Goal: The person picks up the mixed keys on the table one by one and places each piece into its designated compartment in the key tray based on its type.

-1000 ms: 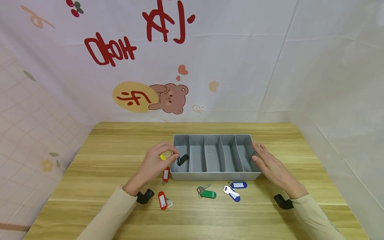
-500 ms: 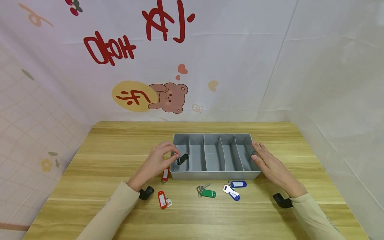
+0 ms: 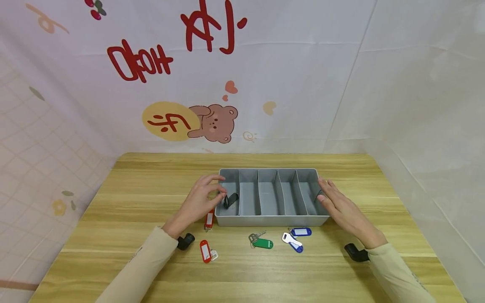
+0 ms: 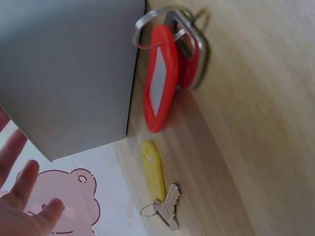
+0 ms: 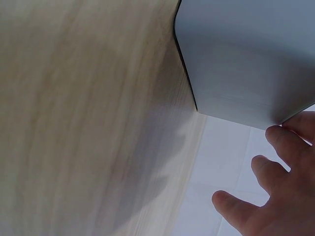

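A grey tray with several upright dividers stands on the wooden table. Over its leftmost compartment my left hand pinches the ring end of a black key tag between thumb and index finger, with the other fingers spread. That tag looks slightly blurred inside the compartment. At the tray's right end my right hand rests with fairly straight fingers against the rim. Beside the left end lie a red key tag and a yellow key tag with a key; my left hand covers the yellow one in the head view.
In front of the tray lie another red key tag, a green key tag with keys, a blue key tag and a second blue one under a silver key. A printed white curtain rises behind the table.
My left hand has shifted slightly to the right and its outer fingers have spread apart. The black key tag stays over the leftmost compartment. My right hand has hardly moved.
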Demonstrator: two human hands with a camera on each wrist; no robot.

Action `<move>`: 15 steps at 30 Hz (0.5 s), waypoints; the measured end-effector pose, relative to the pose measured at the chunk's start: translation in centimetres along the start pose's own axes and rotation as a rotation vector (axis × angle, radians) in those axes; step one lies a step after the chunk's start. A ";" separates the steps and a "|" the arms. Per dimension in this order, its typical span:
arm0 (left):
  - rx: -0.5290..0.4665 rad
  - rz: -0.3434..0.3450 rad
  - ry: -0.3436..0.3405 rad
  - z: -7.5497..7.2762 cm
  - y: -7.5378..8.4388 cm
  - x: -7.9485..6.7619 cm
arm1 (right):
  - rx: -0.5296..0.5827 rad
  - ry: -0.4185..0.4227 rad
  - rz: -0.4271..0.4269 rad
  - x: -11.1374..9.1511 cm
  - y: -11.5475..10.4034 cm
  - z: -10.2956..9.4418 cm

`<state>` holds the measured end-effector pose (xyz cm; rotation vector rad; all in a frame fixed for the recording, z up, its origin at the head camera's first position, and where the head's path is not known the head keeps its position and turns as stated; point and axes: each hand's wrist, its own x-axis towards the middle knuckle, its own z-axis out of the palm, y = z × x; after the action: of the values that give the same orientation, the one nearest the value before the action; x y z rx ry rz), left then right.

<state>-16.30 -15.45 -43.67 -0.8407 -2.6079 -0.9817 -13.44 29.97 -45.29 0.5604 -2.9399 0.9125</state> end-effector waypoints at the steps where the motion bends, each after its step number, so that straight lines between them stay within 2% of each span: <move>1: 0.003 -0.002 0.003 0.0 0.0 0.0 | 0.001 -0.003 0.002 0.0 0.0 0.0; 7: -0.018 -0.036 0.016 0.0 -0.2 -0.4 | 0.006 0.000 0.000 0.0 -0.1 0.1; 15: -0.070 -0.137 0.001 -0.6 -0.7 -1.5 | 0.009 0.014 0.001 -0.1 -0.2 0.1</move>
<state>-15.51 -16.92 -44.18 -0.6839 -2.6742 -1.1141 -13.26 29.78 -45.29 0.5510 -2.9255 0.9260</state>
